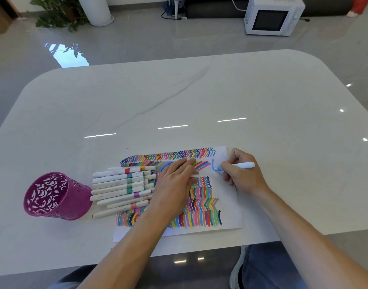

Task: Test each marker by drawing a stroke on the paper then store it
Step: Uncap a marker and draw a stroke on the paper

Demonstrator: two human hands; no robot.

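A white sheet of paper (pixel 229 205) lies near the table's front edge, covered in rows of coloured strokes. My right hand (pixel 242 174) grips a white marker with a light blue tip (pixel 241 165); the tip touches the paper's upper right part beside a fresh light blue stroke (pixel 213 163). My left hand (pixel 174 186) lies flat on the middle of the paper, fingers stretched out, with a small white cap (pixel 195 175) pinched at the thumb. Several capped white markers (pixel 120 188) lie in a row on the paper's left edge. A purple perforated pen cup (pixel 54 197) stands left of them.
The white marble table (pixel 179 97) stretches far beyond the paper. On the floor behind it are a white microwave (pixel 272 15), a potted plant (pixel 56 11) and a white cylinder (pixel 96 10). My knees show below the table's front edge.
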